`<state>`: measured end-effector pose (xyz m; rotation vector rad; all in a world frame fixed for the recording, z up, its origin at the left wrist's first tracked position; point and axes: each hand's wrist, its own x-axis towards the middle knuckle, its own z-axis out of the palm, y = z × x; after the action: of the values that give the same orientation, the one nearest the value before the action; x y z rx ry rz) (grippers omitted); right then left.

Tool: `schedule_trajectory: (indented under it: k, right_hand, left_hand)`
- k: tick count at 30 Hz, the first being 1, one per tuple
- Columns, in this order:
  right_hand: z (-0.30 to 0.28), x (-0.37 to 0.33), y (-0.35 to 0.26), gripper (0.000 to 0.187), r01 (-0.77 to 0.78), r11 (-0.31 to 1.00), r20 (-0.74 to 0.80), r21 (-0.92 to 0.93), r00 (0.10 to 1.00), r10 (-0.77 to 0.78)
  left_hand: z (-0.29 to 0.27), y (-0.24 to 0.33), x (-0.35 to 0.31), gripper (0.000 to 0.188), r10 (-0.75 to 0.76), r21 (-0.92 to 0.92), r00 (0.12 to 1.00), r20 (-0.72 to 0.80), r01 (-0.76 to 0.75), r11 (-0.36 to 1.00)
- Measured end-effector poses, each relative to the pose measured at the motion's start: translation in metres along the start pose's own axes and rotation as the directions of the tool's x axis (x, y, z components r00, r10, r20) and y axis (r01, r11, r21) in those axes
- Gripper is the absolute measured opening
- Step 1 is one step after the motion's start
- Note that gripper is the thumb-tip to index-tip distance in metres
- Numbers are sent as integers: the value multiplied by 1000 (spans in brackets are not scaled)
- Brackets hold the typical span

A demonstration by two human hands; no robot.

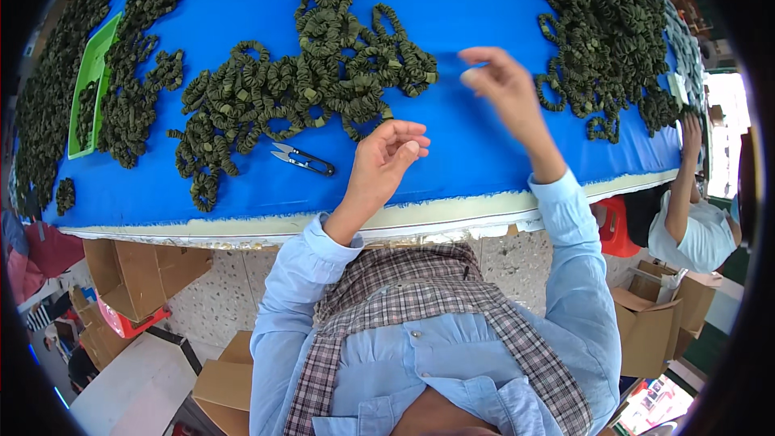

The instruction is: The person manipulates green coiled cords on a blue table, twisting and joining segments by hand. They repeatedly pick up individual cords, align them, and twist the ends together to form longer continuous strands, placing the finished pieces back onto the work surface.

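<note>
My left hand [386,160] hovers over the near edge of the blue-covered table, fingers loosely bent, thumb apart, holding nothing that I can see. To its left lie thread snips [303,159] with black handles and bare metal blades. Just beyond it spreads a pile of dark green gathered hair scrunchies [282,85], some showing small lighter green tabs. My right hand [507,90] is raised over bare blue cloth between that pile and a larger heap of scrunchies [597,24] on the right. Its index finger and thumb are apart, slightly blurred, with nothing visible between them.
A green plastic tray [83,113] with scrunchies stands at the left among more heaps [133,105]. Another person's arm [689,157] rests at the table's right end. Cardboard boxes [133,270] and a red stool [617,226] stand below the table edge.
</note>
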<state>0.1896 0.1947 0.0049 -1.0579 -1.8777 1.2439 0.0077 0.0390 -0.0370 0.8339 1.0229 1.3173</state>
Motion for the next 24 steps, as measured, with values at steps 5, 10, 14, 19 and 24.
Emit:
schedule_trajectory:
  k: [5, 10, 14, 19, 24]
  right_hand:
    - [44, 0, -2, 25, 335, 861, 79, -382, 940, -331]
    - [35, -7, -4, 27, 502, 725, 71, -472, 841, -537]
    - [29, -39, -22, 32, 618, 642, 133, -453, 759, -637]
    - [29, -63, -18, 36, 697, 571, 188, -434, 690, -699]
    - [31, -70, -19, 39, 667, 631, 130, -395, 721, -680]
  left_hand:
    - [-1, 2, 1, 31, -9, -1, 1000, 1, 9, 1000]
    - [0, 7, 3, 35, 84, -29, 995, -60, -86, 996]
    - [10, 31, 4, 41, 116, -175, 974, -196, -152, 973]
    - [16, 46, 1, 26, 80, -219, 985, -154, -113, 969]
    - [20, 46, -5, 27, 67, -201, 982, -176, -103, 974]
